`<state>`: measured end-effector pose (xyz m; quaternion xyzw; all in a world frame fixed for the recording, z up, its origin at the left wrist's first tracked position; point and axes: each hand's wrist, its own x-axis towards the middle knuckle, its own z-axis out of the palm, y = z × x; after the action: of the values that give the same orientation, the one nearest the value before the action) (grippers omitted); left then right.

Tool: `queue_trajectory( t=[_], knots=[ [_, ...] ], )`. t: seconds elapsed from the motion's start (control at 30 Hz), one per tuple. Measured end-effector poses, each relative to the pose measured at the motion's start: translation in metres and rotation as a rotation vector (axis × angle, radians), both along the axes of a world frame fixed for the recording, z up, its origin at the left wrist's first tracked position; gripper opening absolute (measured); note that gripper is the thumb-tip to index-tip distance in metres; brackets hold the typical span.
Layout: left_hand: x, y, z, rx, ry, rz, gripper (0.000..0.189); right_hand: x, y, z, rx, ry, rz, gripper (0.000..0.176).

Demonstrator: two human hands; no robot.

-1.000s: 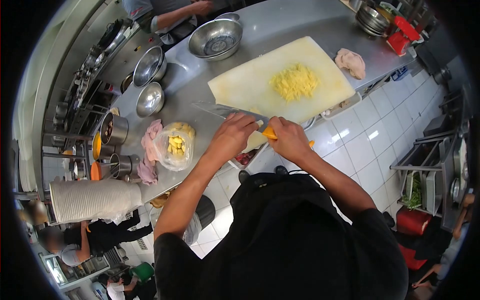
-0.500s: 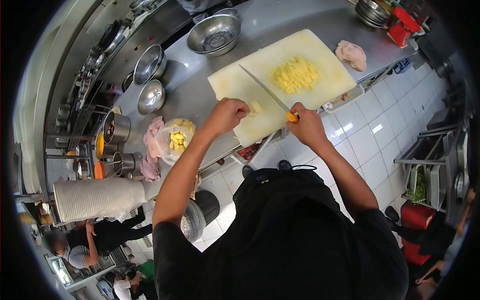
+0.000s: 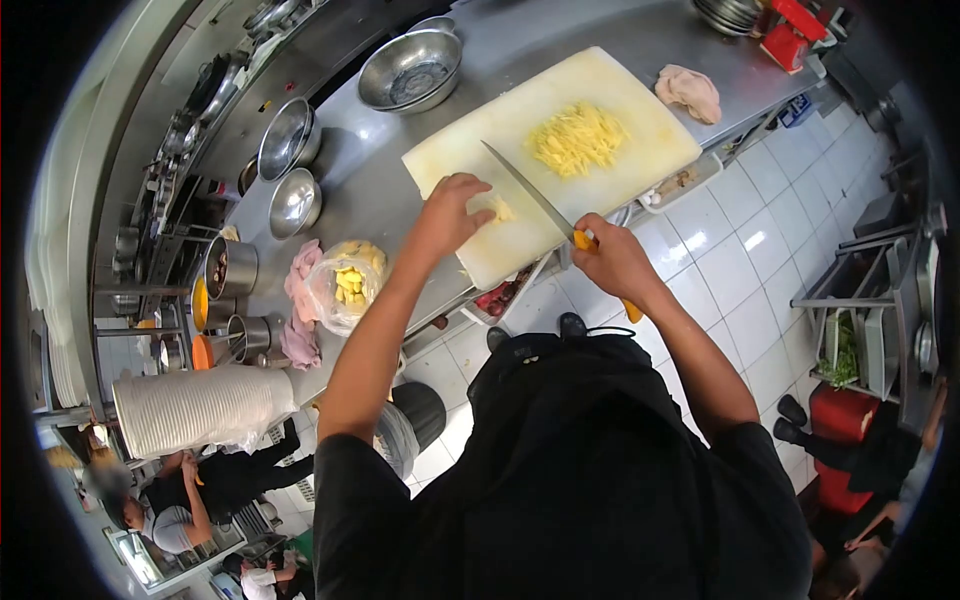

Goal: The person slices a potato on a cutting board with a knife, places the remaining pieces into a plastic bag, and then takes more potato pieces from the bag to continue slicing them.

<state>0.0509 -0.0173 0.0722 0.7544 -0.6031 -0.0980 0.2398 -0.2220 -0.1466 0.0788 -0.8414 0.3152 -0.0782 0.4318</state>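
Observation:
My right hand (image 3: 612, 256) grips the yellow handle of a long knife (image 3: 532, 188) at the near edge of a white cutting board (image 3: 450, 150). The blade slants across the board, pointing away to the left. My left hand (image 3: 450, 212) is over the board's left end, thumb and fingers apart. Beside its fingertips lies a small bunch of pale yellow cut pieces (image 3: 503, 209), left of the blade. A larger heap of yellow strips (image 3: 578, 138) sits right of the knife, towards the far side of the board.
Left of the board stand a plastic bag of yellow pieces (image 3: 350, 285), a pink cloth (image 3: 303, 280) and metal bowls (image 3: 296, 203). A big metal bowl (image 3: 410, 72) is behind. At right are another cloth (image 3: 688, 93) and a red scale (image 3: 793, 38). Other people are at lower left and right.
My left hand's fingers have spread apart from a closed pinch near the small pieces. My right hand, still holding the knife, has shifted slightly toward me. The view has shifted a little.

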Motion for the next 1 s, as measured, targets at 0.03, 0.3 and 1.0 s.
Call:
queue_trajectory(
  t=[0.03,0.3,1.0],
  knots=[
    [-0.005,0.007,-0.003,-0.043,-0.027,0.026,0.039,-0.002,0.002,0.001,-0.008,-0.015,0.004,0.037],
    [-0.025,0.011,-0.030,-0.085,0.027,0.085,0.039,-0.005,0.025,0.014,0.068,0.030,0.036,0.048],
    [-0.048,0.011,-0.030,-0.345,-0.100,0.095,0.019,0.009,0.036,0.017,0.001,0.049,0.081,0.047]
  ],
)
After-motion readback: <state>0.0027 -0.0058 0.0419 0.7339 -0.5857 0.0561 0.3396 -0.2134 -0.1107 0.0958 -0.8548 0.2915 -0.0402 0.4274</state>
